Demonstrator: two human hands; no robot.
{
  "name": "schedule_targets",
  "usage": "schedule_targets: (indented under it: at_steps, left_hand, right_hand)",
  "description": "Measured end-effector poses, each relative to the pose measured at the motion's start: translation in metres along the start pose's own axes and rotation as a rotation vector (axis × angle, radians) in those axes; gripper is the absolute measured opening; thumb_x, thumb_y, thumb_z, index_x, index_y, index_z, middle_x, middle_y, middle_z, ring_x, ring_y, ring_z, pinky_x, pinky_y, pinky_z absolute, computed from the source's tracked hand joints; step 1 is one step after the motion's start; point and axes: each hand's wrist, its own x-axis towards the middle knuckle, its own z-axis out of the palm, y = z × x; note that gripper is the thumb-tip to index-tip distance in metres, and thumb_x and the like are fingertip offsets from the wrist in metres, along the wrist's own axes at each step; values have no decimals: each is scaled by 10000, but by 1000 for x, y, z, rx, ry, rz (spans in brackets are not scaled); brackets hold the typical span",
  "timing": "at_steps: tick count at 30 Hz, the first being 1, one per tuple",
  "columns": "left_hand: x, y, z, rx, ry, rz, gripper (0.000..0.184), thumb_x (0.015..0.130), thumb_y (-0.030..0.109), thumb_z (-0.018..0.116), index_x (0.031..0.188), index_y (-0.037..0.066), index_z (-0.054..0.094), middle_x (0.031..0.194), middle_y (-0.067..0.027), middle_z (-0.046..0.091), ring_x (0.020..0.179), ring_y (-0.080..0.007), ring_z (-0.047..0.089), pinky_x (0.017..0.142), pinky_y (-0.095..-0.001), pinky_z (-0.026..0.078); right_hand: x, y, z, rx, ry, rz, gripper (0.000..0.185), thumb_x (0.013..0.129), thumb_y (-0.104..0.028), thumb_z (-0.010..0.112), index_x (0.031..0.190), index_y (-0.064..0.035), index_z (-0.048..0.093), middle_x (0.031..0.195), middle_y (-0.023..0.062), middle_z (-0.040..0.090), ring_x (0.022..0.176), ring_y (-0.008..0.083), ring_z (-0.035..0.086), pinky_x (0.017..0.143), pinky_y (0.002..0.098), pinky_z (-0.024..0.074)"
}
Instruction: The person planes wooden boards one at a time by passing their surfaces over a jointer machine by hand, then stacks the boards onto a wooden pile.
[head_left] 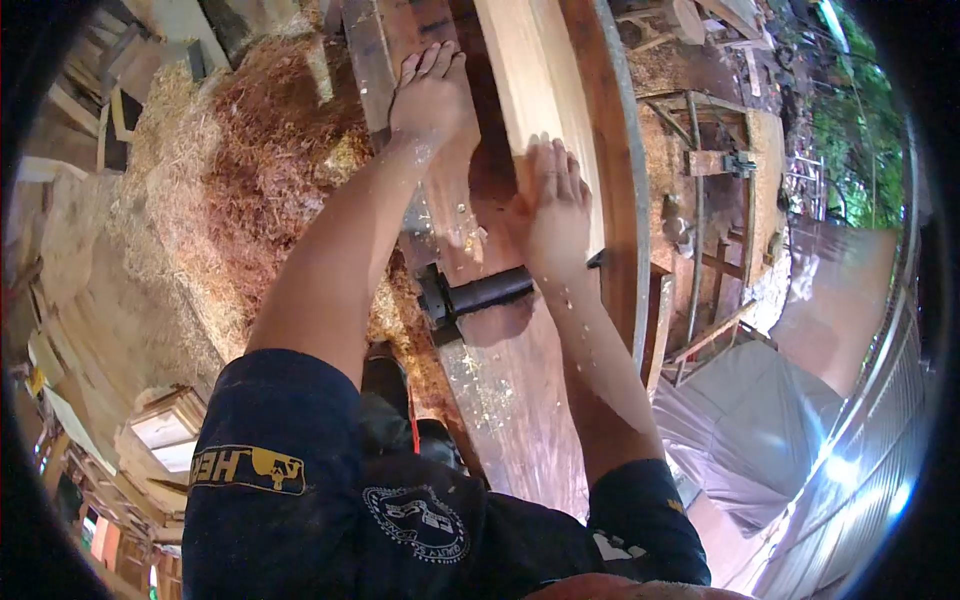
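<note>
My left hand lies palm down on the left part of a wooden workbench, its fingers stretched forward. Closer to me, my right hand rests with extended fingers over the near part of a long pale plank. The plank runs away from me along the bench's right side. A black cylindrical bar crosses the bench just below my right hand, with a dark block at its left end. My right forearm hides part of the bar. Wood chips cling to that forearm and dot the bench.
A large heap of wood shavings covers the floor at left. A curved wooden side board borders the bench on the right. Beyond it are a wooden frame and a grey tarp. Scrap timber lies at far left.
</note>
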Motion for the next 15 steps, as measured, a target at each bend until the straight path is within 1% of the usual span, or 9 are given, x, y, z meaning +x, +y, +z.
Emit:
schedule_targets:
  at_steps: [2, 3, 4, 6, 9, 10, 12, 13, 15]
  left_hand:
    - [-2, 0, 3, 19, -14, 14, 517, 904, 194, 568, 1404, 63, 595, 1541, -125, 533, 1459, -277, 462, 1216, -503, 309]
    - [-4, 1, 1, 38, -27, 17, 519, 900, 201, 572, 1401, 68, 597, 1547, -124, 528, 1462, -275, 459, 1217, -501, 308]
    - [-3, 1, 0, 59, -38, 21, 522, 896, 208, 576, 1399, 73, 599, 1552, -122, 522, 1464, -274, 457, 1218, -500, 307]
    - [0, 1, 0, 56, -42, 9, 543, 889, 227, 593, 1412, 82, 592, 1560, -114, 518, 1468, -267, 453, 1224, -499, 300]
    - [2, 3, 7, 23, -42, 3, 542, 898, 229, 590, 1424, 98, 596, 1542, -103, 543, 1464, -248, 461, 1237, -488, 279]
    - [2, -2, 11, 14, -40, -9, 536, 904, 226, 585, 1426, 104, 600, 1531, -100, 556, 1461, -240, 466, 1242, -482, 270]
    - [-1, -5, 9, -154, 14, -49, 486, 938, 230, 586, 1407, 112, 624, 1442, -100, 630, 1385, -243, 546, 1209, -457, 336]
    - [2, -6, 6, -240, 46, -65, 462, 954, 232, 587, 1398, 116, 637, 1397, -100, 666, 1348, -245, 586, 1192, -445, 370]
    - [6, -18, -3, -564, 43, -172, 420, 973, 229, 613, 1375, 115, 659, 1311, -104, 713, 1240, -227, 659, 1105, -391, 454]
  right_hand:
    - [-5, 11, -32, 59, -11, 101, 785, 820, -134, 705, 1538, -19, 409, 1299, 269, 652, 1125, 447, 671, 921, 525, 545]
    - [-6, 8, -63, 29, -64, 214, 740, 887, -213, 685, 1535, -24, 383, 1207, 253, 686, 941, 417, 720, 783, 497, 599]
    - [-10, 19, -67, 3, 95, 205, 496, 928, -211, 645, 1366, -8, 533, 990, 258, 724, 837, 434, 725, 727, 535, 593]
    - [-12, 45, -76, -50, -184, 362, 293, 950, -239, 627, 1121, -2, 617, 848, 260, 714, 778, 452, 718, 721, 550, 586]
    - [-29, 33, -106, -3, -141, 300, 264, 963, -276, 619, 950, -12, 605, 742, 258, 686, 732, 465, 707, 695, 553, 577]
    - [-38, 24, -115, 45, -127, 295, 260, 963, -268, 622, 948, -9, 606, 742, 263, 684, 731, 469, 705, 684, 553, 574]
    - [-81, 2, -138, 140, -113, 302, 250, 964, -251, 628, 946, -2, 609, 744, 272, 678, 728, 476, 699, 663, 552, 567]
    - [-104, -7, -148, 178, -131, 332, 250, 954, -237, 668, 913, 0, 600, 737, 281, 666, 729, 482, 694, 631, 540, 541]
    - [-153, -17, -163, 279, -177, 443, 268, 946, -232, 698, 897, 9, 592, 740, 283, 656, 730, 475, 695, 618, 531, 522]
